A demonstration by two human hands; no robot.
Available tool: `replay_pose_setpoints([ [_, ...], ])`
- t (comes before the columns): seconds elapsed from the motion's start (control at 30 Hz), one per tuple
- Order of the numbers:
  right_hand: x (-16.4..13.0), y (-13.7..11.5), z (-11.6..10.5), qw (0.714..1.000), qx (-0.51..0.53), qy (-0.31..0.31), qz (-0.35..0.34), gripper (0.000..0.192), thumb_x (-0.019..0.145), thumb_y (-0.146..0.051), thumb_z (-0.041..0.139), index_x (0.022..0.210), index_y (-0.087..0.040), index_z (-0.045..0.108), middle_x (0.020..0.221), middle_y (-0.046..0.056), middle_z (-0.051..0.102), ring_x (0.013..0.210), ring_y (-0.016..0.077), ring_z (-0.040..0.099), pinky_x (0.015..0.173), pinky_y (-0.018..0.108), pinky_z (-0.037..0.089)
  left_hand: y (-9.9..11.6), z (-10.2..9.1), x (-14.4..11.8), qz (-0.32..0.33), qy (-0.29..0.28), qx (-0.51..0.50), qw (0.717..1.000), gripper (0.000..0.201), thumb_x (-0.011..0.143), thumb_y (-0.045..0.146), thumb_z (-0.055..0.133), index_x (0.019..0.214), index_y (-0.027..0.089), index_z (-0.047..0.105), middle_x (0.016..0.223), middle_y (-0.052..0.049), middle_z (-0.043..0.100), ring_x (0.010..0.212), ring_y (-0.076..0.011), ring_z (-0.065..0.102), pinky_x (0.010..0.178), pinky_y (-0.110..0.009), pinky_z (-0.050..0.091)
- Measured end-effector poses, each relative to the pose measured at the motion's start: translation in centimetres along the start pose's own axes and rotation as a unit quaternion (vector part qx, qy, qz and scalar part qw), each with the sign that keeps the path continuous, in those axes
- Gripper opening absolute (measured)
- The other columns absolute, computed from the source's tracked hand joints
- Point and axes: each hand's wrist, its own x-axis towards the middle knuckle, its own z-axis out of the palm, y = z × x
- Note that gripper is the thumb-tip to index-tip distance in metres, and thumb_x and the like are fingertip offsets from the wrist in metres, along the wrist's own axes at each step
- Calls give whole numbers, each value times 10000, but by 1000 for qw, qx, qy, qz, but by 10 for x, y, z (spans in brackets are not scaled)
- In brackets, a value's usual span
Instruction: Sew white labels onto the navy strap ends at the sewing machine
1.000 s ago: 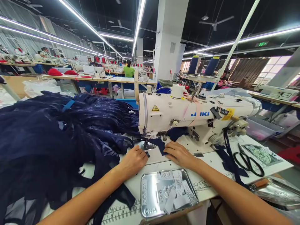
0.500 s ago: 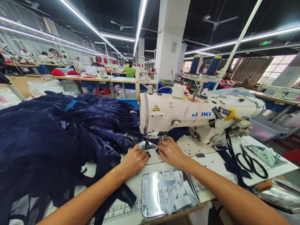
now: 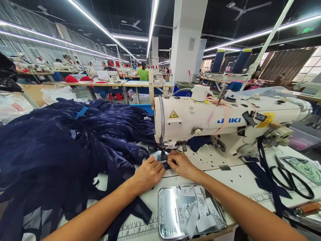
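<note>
Under the needle of the white sewing machine, both of my hands meet at a small piece of navy fabric. A thin pale strip, perhaps a label, lies across it between my fingers. My left hand is closed, thumb and fingers pinching the near left side of the piece. From the right, my right hand pinches its other side, close to the presser foot. My fingers hide most of the fabric. Just in front sits a metal tray with several printed white labels.
A large heap of navy garments covers the left side. Black scissors and navy strips lie at right, beside a dish of pale green cord. Thread cones stand behind the machine. A person in green sits farther back.
The view has shifted, so most things sit further right. My hands have come closer together at the needle, and a pale strip now shows between them.
</note>
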Motion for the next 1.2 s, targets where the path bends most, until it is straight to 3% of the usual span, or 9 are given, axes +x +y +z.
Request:
replay_pose_setpoints([
  [0.5,-6,-2,-4,1000,-4,3,-17,165,753,-51,496,635,-165,522,762,27,552,763,154,521,705,292,406,1,-2,1,34,-64,2,997,191,806,63,384,749,97,562,592,-33,569,531,-148,488,583,-301,314],
  [0.67,-11,-3,-11,999,8,-15,-42,145,776,-83,505,802,-172,615,854,30,587,828,148,533,767,294,419,3,2,1,29,-77,4,997,154,789,65,425,717,98,557,569,-34,574,515,-152,497,574,-306,310],
  [0.8,-18,-7,-13,993,-66,-37,-88,186,781,-101,518,892,-185,642,924,53,574,866,166,512,766,305,435,6,3,4,18,-84,0,996,117,749,56,478,677,94,563,555,-30,574,510,-148,503,564,-300,315],
  [1.0,-29,-16,2,949,-280,-25,-141,215,761,-32,479,893,-126,621,903,97,560,816,207,502,695,338,457,0,-9,5,-5,-110,-32,993,108,743,85,501,658,107,565,616,-39,580,593,-162,522,586,-313,345],
  [1.2,-20,-11,-10,904,-340,-85,-244,262,746,-23,475,979,-88,575,903,100,567,801,196,511,675,305,473,-15,-22,-12,-18,-97,-137,986,84,761,144,511,695,154,562,926,-41,622,950,-207,523,907,-414,308],
])
